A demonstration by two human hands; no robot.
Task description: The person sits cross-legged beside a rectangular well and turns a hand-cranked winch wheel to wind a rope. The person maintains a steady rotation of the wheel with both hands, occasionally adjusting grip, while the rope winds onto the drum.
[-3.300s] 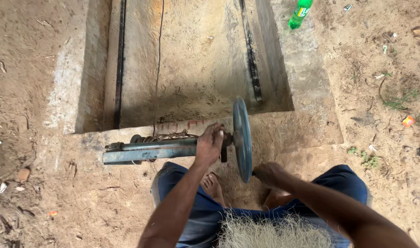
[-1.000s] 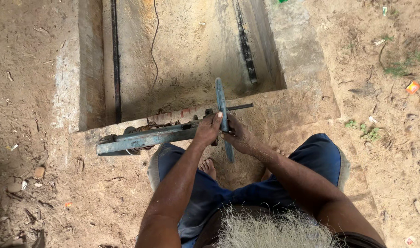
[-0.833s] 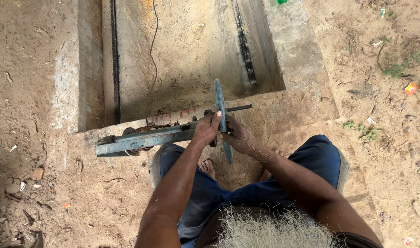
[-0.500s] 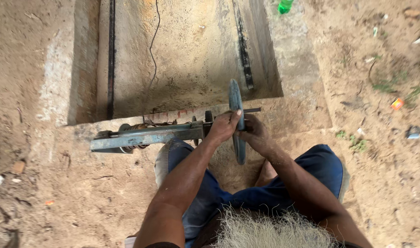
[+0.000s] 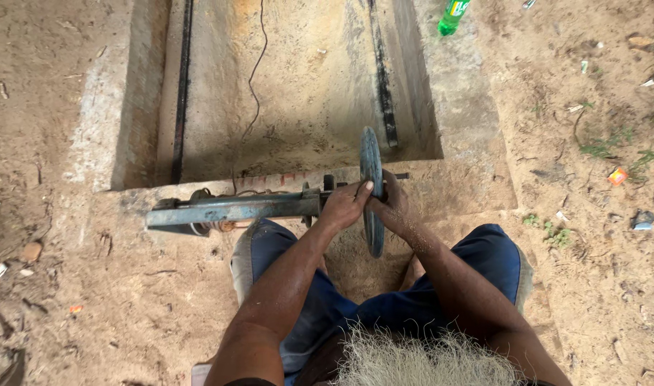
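Head view, nearest: my knees in blue trousers [image 5: 477, 264], and a tuft of pale fibre [image 5: 420, 361] at the bottom edge.
Left hand [image 5: 347, 206]: clenched on the near face of the grey wheel [image 5: 371, 187], thumb lying up its rim.
Right hand [image 5: 392, 207]: wrapped round the wheel from the other side, fingers closed on it.
Wheel: stands on edge in front of my knees, at the end of the blue-grey metal bar [image 5: 230, 211] that lies along the concrete lip [image 5: 470, 187].
Doing it well: I judge both palms should stay opposite each other on the rim, turning evenly, so the wheel does not tilt on its thin shaft.
Trough [image 5: 298, 78]: a long concrete channel beyond the lip, holding two dark rails along its sides and a thin wire down the middle; otherwise only dusty floor shows.
Farthest: a green bottle [image 5: 453, 17] on the trough's right wall.
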